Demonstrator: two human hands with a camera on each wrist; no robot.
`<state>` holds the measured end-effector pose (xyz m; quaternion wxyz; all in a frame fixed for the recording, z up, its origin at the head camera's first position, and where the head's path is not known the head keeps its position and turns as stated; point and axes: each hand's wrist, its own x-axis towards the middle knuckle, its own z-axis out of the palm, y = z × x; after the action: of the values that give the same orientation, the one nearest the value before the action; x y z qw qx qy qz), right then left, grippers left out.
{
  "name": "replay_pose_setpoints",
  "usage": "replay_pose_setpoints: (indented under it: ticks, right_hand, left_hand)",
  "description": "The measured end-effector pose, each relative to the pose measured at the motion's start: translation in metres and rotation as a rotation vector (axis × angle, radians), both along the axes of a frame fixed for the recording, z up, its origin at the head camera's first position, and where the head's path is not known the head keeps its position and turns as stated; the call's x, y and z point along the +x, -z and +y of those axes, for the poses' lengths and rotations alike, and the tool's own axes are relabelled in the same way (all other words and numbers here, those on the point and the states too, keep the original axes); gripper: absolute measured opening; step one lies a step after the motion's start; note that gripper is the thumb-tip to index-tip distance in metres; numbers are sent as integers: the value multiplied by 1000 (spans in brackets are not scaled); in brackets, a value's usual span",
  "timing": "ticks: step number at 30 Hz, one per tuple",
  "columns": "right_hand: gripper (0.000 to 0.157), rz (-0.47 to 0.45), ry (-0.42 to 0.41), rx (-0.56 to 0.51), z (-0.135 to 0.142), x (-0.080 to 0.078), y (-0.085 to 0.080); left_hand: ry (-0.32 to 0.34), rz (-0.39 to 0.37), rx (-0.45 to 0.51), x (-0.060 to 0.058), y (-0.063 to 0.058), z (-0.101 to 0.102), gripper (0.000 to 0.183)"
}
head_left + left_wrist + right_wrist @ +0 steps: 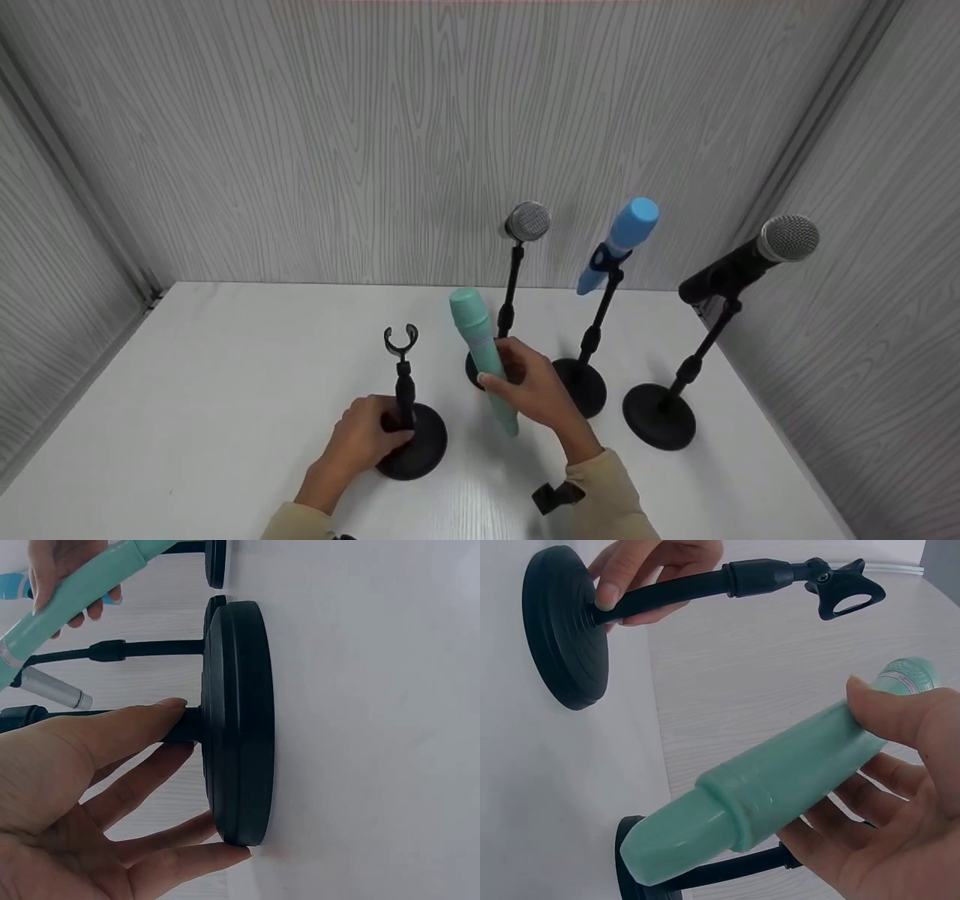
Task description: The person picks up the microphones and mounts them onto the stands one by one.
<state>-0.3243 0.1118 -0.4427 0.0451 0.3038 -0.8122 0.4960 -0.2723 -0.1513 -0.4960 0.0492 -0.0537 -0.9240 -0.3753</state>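
My left hand (365, 431) grips the short pole of a black microphone stand (406, 390) low down, just above its round base. In the left wrist view, thumb and fingers close round that pole (181, 726), with lower fingers against the base rim (251, 727). An unfilled C-shaped clip (401, 340) tops the stand. To the right, my right hand (534, 381) holds a mint-green microphone (480, 337) by its handle between thumb and fingers. It is tilted, head up and leaning left, raised above the table beside the stand. The right wrist view shows its tapered tail end (679, 836) close up.
Behind and right stand three more black stands: one with a silver-headed microphone (528, 222), one with a blue microphone (630, 225), one with a black microphone (787, 238) with a silver mesh head. Grey wood-grain panels (337, 150) wall the white table (225, 360) behind and at both sides.
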Motion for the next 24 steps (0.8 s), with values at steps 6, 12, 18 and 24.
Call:
replay_pose_setpoints:
  ticks: [6, 12, 18, 24]
  right_hand:
    - [42, 5, 9, -30, -1, -2, 1]
    - [50, -4, 17, -23, -3, 3, -7]
    - [50, -24, 21, -18, -6, 19, -27]
    - [48, -24, 38, -47, -6, 21, -30]
  left_hand:
    - [-9, 1, -2, 0, 1, 0, 16]
    - [-16, 1, -3, 0, 2, 1, 18]
    - [-9, 0, -11, 2, 1, 2, 16]
    - [-5, 3, -10, 2, 0, 3, 16]
